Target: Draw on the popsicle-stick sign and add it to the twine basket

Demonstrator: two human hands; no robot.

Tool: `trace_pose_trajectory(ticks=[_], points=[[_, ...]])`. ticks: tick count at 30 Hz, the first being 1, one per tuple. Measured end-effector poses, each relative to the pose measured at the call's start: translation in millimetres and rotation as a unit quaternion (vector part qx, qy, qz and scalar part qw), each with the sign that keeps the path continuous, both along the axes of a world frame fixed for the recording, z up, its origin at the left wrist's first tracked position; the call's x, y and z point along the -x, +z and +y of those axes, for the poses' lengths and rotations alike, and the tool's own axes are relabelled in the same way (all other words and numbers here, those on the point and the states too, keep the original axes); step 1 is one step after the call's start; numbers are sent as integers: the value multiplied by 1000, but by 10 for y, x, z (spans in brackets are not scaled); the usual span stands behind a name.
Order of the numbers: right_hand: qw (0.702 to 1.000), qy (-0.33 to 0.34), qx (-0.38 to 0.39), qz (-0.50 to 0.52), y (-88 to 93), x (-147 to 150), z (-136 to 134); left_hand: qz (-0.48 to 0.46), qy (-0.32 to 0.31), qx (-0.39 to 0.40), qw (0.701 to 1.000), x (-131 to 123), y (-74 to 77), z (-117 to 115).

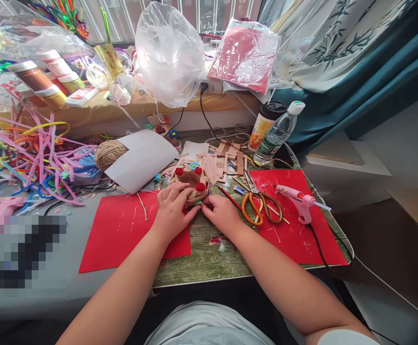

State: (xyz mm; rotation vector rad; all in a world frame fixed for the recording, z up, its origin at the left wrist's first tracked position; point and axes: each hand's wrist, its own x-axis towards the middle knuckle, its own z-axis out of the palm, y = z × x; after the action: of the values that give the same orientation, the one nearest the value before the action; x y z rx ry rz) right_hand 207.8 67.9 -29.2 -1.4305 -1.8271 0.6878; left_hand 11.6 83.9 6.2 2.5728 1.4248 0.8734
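Both hands, left hand (173, 207) and right hand (220, 211), pinch the twine-wrapped basket (191, 184) at frame centre (light, crushable); the base rim looks the safest grip.

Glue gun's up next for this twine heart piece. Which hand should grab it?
Right, probably. The right hand sits on the same side as the pink glue gun, just past the scissors. The left hand rests against the twine heart piece, steadying it.

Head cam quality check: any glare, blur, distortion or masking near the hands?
Head view: daylight from the window behind, glare on the clear plastic bag; wide-angle bending toward the edges; a pixelated block masks the lower left; left hand, right hand and twine-wrapped craft piece are evenly lit and sharp.
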Motion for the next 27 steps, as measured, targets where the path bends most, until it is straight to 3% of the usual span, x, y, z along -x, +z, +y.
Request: trace_pose_trajectory(ticks=[12,18,27], points=[[999,40,-7,-1,18,-35,27,-17,11,3,1000,-7,-52,34],[999,-41,25,16,23,-16,47,-11,29,-5,1000,-26,-37,40],[997,-23,28,64,-16,-45,74,35,23,10,999,-36,78,102]])
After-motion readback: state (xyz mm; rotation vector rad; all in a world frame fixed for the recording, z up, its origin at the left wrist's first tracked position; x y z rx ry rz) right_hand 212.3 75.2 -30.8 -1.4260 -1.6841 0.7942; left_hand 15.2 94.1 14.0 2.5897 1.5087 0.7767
